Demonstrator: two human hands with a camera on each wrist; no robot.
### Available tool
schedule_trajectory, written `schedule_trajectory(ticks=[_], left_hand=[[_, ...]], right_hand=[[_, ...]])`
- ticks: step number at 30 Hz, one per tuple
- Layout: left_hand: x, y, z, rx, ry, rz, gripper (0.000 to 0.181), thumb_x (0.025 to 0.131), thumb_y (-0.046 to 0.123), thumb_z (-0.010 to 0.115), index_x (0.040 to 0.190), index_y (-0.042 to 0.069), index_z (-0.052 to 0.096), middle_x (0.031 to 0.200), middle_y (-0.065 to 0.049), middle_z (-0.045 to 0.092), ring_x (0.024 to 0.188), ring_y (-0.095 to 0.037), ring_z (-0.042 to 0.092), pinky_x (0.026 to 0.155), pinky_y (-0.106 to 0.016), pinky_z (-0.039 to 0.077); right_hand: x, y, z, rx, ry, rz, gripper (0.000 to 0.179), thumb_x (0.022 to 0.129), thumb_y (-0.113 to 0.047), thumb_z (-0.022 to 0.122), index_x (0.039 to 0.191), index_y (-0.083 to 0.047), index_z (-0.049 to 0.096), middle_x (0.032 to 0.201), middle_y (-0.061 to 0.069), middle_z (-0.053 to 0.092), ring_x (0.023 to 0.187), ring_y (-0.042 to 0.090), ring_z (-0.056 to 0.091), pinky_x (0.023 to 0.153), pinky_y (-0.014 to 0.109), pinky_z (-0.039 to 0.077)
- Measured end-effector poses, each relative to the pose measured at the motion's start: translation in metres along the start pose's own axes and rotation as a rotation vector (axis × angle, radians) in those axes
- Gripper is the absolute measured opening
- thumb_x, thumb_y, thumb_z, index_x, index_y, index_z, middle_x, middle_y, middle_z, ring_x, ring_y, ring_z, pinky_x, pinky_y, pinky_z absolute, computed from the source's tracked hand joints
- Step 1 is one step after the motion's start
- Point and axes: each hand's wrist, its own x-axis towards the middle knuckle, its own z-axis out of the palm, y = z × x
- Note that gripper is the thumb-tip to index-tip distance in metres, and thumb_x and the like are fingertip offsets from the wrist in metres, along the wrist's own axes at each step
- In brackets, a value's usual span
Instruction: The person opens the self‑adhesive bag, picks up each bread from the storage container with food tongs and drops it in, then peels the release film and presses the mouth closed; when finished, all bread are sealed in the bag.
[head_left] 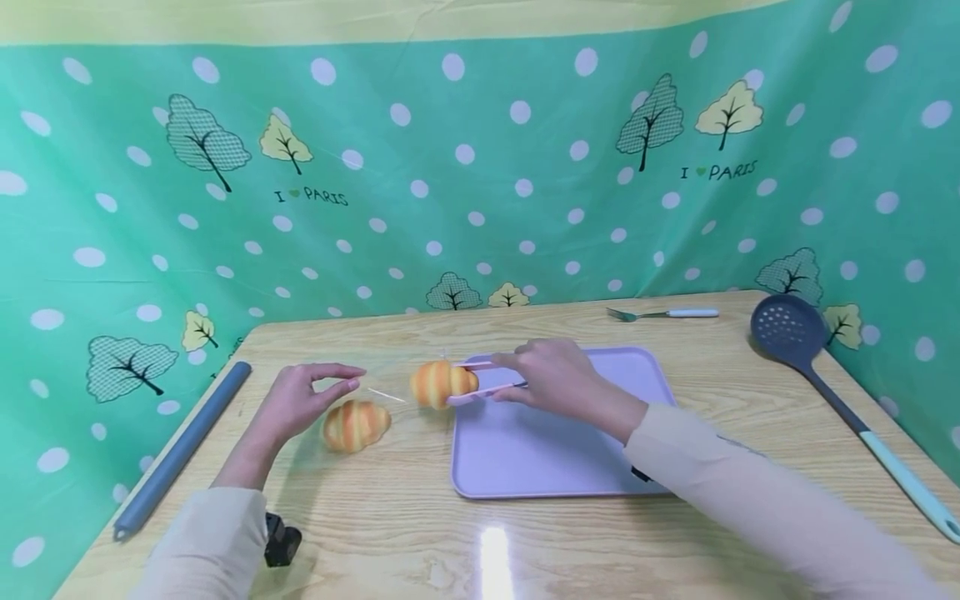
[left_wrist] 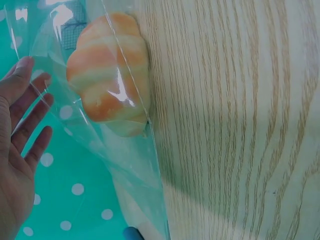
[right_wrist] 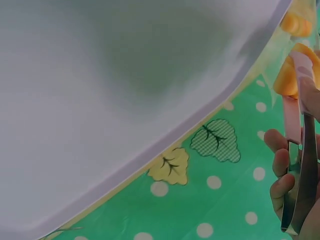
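Note:
My left hand (head_left: 303,402) pinches the edge of a clear plastic bag (left_wrist: 137,175) between thumb and fingers. Inside the bag lies a striped orange-and-yellow croissant (head_left: 356,425) (left_wrist: 110,70), resting on the table. With my right hand (head_left: 558,377) I hold tongs (head_left: 474,394) (right_wrist: 305,155) that have pink tips and metal arms. A second croissant (head_left: 441,383) (right_wrist: 286,77) is clamped between the tong tips, above the left edge of the lilac tray (head_left: 555,467), near the bag's opening. How far it is from the bag is hard to tell through the clear plastic.
A fork (head_left: 690,313) with a pale handle lies at the table's back edge. On the right is a dark skimmer (head_left: 786,329) with a light blue handle. A blue-grey rod (head_left: 183,450) runs along the left edge. A polka-dot curtain (head_left: 465,183) closes off the back.

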Motion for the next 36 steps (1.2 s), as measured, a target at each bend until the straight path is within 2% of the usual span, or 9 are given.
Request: schedule_trajectory(ticks=[7, 14, 19, 30, 36], left_hand=[[0.001, -0.002, 0.002, -0.019, 0.015, 0.003, 0.021, 0.097, 0.021, 0.073, 0.112, 0.009, 0.079, 0.111, -0.011, 0.076, 0.103, -0.035, 0.069, 0.089, -0.055, 0.052], [-0.001, -0.003, 0.000, -0.079, 0.026, -0.019, 0.021, 0.097, 0.021, 0.073, 0.112, 0.009, 0.079, 0.111, -0.011, 0.076, 0.112, -0.038, 0.067, 0.096, -0.060, 0.049], [0.000, -0.006, 0.001, -0.090, 0.043, -0.007, 0.018, 0.096, 0.017, 0.073, 0.111, 0.008, 0.079, 0.109, -0.010, 0.076, 0.110, -0.037, 0.068, 0.095, -0.060, 0.050], [0.000, -0.007, -0.001, -0.119, 0.042, 0.000, 0.019, 0.097, 0.017, 0.071, 0.113, 0.007, 0.078, 0.110, -0.011, 0.076, 0.111, -0.038, 0.068, 0.097, -0.061, 0.049], [-0.002, -0.007, -0.002, -0.127, 0.043, -0.007, 0.021, 0.098, 0.020, 0.070, 0.114, 0.008, 0.078, 0.111, -0.012, 0.076, 0.111, -0.038, 0.068, 0.096, -0.061, 0.049]], right_hand=[[0.018, -0.011, 0.007, -0.003, -0.012, -0.013, 0.052, 0.087, -0.058, 0.073, 0.122, -0.019, 0.075, 0.071, -0.002, 0.066, 0.055, 0.009, 0.051, 0.040, 0.020, 0.031], [0.034, -0.019, 0.013, 0.023, -0.053, -0.022, 0.051, 0.087, -0.057, 0.073, 0.123, -0.020, 0.074, 0.069, -0.004, 0.064, 0.053, 0.008, 0.047, 0.041, 0.021, 0.031], [0.042, -0.023, 0.018, 0.031, -0.075, -0.002, 0.053, 0.087, -0.058, 0.073, 0.124, -0.019, 0.074, 0.066, -0.005, 0.061, 0.052, 0.007, 0.043, 0.041, 0.020, 0.029], [0.046, -0.019, 0.019, 0.070, -0.122, 0.068, 0.056, 0.086, -0.059, 0.074, 0.127, -0.021, 0.073, 0.063, -0.008, 0.056, 0.051, 0.006, 0.039, 0.043, 0.019, 0.026], [0.049, -0.020, 0.022, 0.057, -0.135, 0.058, 0.057, 0.086, -0.059, 0.074, 0.128, -0.020, 0.072, 0.063, -0.008, 0.055, 0.052, 0.006, 0.039, 0.043, 0.019, 0.026]])
